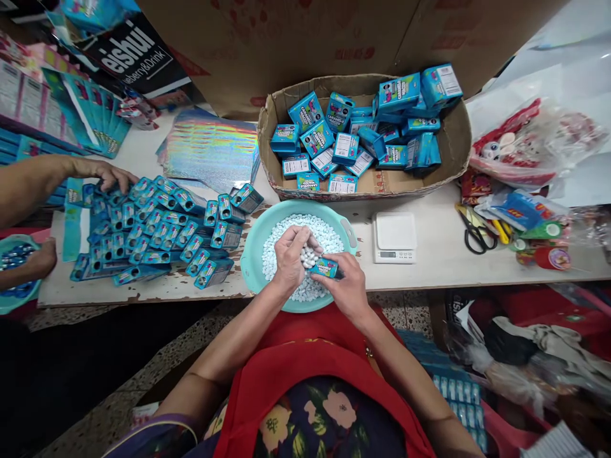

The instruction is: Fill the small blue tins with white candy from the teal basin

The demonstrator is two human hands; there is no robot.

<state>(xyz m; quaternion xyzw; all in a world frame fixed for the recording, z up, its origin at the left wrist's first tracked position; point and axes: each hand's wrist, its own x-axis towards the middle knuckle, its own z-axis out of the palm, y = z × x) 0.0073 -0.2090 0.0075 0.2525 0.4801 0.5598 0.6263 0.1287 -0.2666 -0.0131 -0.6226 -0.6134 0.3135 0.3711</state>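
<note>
My left hand (pixel 290 257) is cupped around a handful of small white candies (pixel 309 257), above a mint-green basin (pixel 252 251). Between the fingers and thumb of my right hand (pixel 347 283) is a small blue candy box (pixel 326 267), held on its side against the candies in my left hand. Whether candies are inside this box is hidden. Many more white candies (pixel 281 230) fill the bottom of the basin. Left of it stand rows of similar blue boxes (pixel 167 229), their round openings showing.
A cardboard tray (pixel 372 189) behind the basin holds several blue boxes. A white scale (pixel 394 236) and scissors (pixel 477 235) lie to the right. Shiny sheets (pixel 210 149) are stacked at back left. A co-worker's hand (pixel 107 173) reaches over the box rows; their other hand (pixel 42 259) is at another basin.
</note>
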